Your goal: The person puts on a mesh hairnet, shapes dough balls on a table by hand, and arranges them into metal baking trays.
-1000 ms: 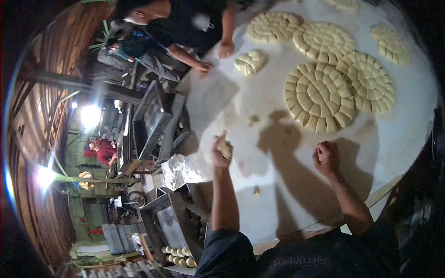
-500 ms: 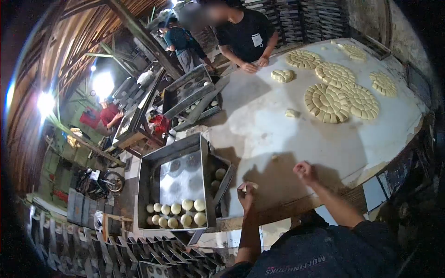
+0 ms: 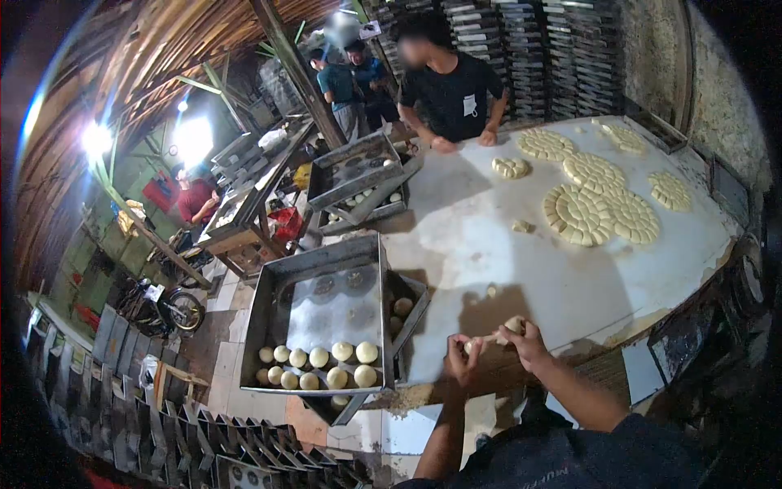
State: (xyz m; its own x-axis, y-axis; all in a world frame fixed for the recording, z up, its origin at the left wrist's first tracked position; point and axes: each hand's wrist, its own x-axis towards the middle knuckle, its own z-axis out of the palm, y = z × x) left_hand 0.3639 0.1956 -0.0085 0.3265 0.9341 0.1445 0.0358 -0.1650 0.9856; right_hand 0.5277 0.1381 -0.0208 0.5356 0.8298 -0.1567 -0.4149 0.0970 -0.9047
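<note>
Over the table's front edge, my left hand (image 3: 461, 363) and my right hand (image 3: 529, 345) are close together, both with fingers closed on pale dough. A rounded lump of dough (image 3: 514, 325) pokes out of the right fingers, and a thin stretch of it seems to reach across to the left fingers. A small dough bit (image 3: 491, 290) lies on the table just beyond my hands. To the left is a metal tray (image 3: 381, 306) with two rows of round dough balls (image 3: 318, 356) along its near side.
On the white table (image 3: 456, 244) lie several round slabs of cut dough (image 3: 577, 215), plus a smaller round (image 3: 510, 167) and a loose piece (image 3: 522, 226). A person in black (image 3: 453, 96) stands at the far side. More trays (image 3: 356, 171) are stacked at the table's left edge.
My hands have come together from apart, and a dough lump now shows in the right fingers. The view has shifted slightly, so the tray and table sit lower in the picture.
</note>
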